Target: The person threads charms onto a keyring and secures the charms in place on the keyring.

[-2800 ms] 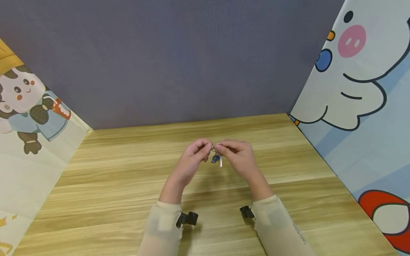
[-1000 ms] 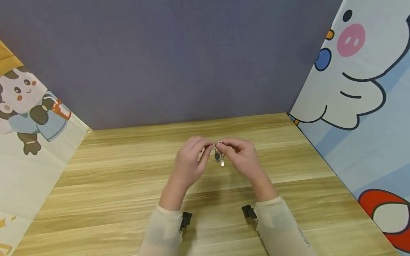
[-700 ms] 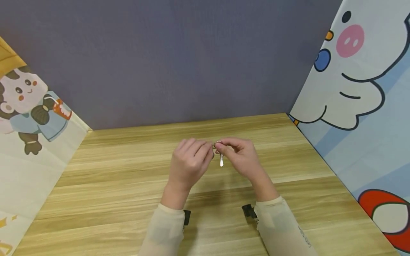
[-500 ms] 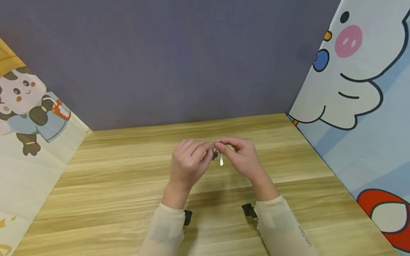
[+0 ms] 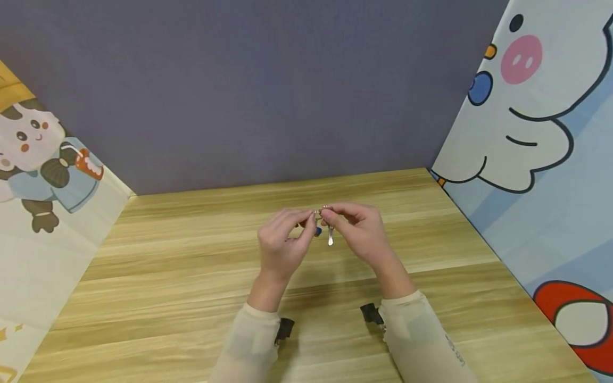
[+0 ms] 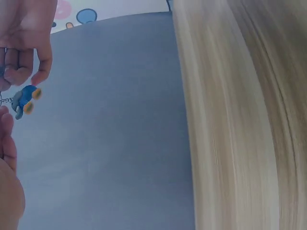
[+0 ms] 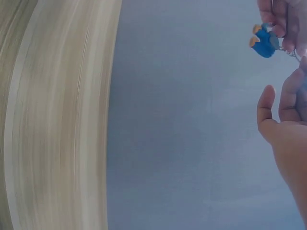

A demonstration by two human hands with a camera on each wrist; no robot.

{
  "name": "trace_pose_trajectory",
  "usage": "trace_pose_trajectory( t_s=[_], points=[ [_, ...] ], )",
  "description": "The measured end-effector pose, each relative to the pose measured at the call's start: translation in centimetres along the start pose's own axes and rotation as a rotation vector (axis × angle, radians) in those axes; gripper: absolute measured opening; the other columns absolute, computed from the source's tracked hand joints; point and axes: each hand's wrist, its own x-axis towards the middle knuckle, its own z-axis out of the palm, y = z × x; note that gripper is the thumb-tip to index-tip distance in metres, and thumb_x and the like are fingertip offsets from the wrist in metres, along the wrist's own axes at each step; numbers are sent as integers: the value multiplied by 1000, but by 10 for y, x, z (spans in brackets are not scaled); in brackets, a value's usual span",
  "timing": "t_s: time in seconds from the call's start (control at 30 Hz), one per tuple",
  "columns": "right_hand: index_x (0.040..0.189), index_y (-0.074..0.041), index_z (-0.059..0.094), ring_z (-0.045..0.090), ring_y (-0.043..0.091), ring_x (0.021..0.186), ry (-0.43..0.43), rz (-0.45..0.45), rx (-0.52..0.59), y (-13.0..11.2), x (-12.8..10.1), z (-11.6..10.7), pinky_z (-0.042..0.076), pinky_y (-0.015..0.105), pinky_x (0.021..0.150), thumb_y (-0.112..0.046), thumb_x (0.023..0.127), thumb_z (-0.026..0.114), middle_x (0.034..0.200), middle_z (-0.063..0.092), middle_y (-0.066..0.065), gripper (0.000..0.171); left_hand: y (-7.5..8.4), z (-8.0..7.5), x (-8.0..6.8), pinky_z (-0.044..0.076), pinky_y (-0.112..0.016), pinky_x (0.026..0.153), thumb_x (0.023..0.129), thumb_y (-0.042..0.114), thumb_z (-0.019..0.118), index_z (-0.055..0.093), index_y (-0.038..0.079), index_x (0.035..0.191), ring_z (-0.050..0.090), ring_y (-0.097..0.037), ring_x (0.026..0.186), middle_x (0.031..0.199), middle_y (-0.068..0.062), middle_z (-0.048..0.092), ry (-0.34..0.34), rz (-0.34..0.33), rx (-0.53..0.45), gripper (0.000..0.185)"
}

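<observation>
Both hands are raised above the middle of the wooden table (image 5: 191, 276), fingertips meeting. My left hand (image 5: 310, 218) and my right hand (image 5: 328, 215) each pinch a small metal key ring (image 5: 322, 213). A silver key (image 5: 330, 237) hangs from the ring under the right fingers. A blue charm (image 5: 318, 231) with orange spots dangles beside the left fingertips. The left wrist view has the charm (image 6: 25, 99) hanging on a short chain between the right hand (image 6: 24, 43) above and the left hand (image 6: 6, 158) below. In the right wrist view the charm (image 7: 264, 43) hangs by the left fingers (image 7: 280, 19).
A grey back wall (image 5: 268, 90) closes the far side of the table. Cartoon-printed panels stand on the left (image 5: 43, 175) and right (image 5: 541, 138). Black wrist-camera mounts (image 5: 286, 327) sit on both pale sleeves.
My left hand has turned at the wrist, so its thumb and fingers now show pinching the ring, and the blue charm has swung into view. The right hand has barely moved.
</observation>
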Motion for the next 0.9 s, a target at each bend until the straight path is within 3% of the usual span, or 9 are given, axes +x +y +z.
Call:
trace_pose_trajectory(
  t_s=[0.07,0.13,0.27,0.37,0.43,0.53,0.7,0.8,0.9],
  points=[
    [105,4,79,71,6,89,-2,-10,-26,0,1,-1,59,25,83,-5,101,70,92,79,-1,13,0,0,0,62,-26,66,90,-3,73,79,-4,87,73,-23,66,80,-15,79,-22,-23,-11,7],
    [103,1,81,73,7,90,-7,-54,-84,1,2,-2,59,25,84,-4,100,71,94,81,8,11,0,0,0,61,-27,65,91,-2,73,78,-1,86,71,-22,65,79,-12,79,-53,-16,30,7],
    [102,-3,83,78,17,91,-25,-222,-257,5,3,-4,62,29,85,0,97,74,98,82,11,10,-1,-1,-1,56,-29,61,88,-1,73,74,3,85,66,-20,62,74,-7,74,-93,26,119,4],
    [102,-3,83,78,22,88,-26,-355,-367,7,3,-4,64,33,82,2,94,76,96,82,9,12,-2,-2,-2,52,-31,58,88,1,74,73,4,85,62,-20,62,72,-7,70,-147,-25,61,4],
    [102,-2,83,77,21,84,-20,-417,-407,9,3,-4,63,33,78,4,92,77,93,82,8,13,-2,-3,-3,49,-30,59,91,2,74,74,3,87,58,-19,64,72,-8,69,-204,-121,-44,4],
    [103,-1,83,76,21,83,-16,-436,-400,9,2,-3,62,31,76,6,91,78,92,82,9,15,-2,-6,-3,47,-27,63,98,6,71,76,3,93,56,-14,69,78,-10,70,-300,-353,-229,8],
    [105,-1,82,78,23,90,-28,-323,-320,9,0,-4,62,27,84,4,94,75,98,82,11,14,0,-12,0,50,-21,71,102,8,68,74,-1,102,58,-10,79,91,-12,70,-375,-716,-480,10],
    [105,-1,82,77,21,92,-21,-245,-274,8,-2,-3,61,25,85,3,97,72,99,82,11,13,2,-13,1,53,-21,75,101,5,69,72,-6,103,61,-9,84,94,-6,69,-373,-808,-562,12],
    [104,-1,82,76,17,92,-11,-214,-245,7,-2,-2,60,25,85,2,98,72,99,82,12,13,4,-14,3,53,-20,76,99,2,70,70,-10,102,61,-9,83,91,2,67,-357,-842,-592,13]
  ],
)
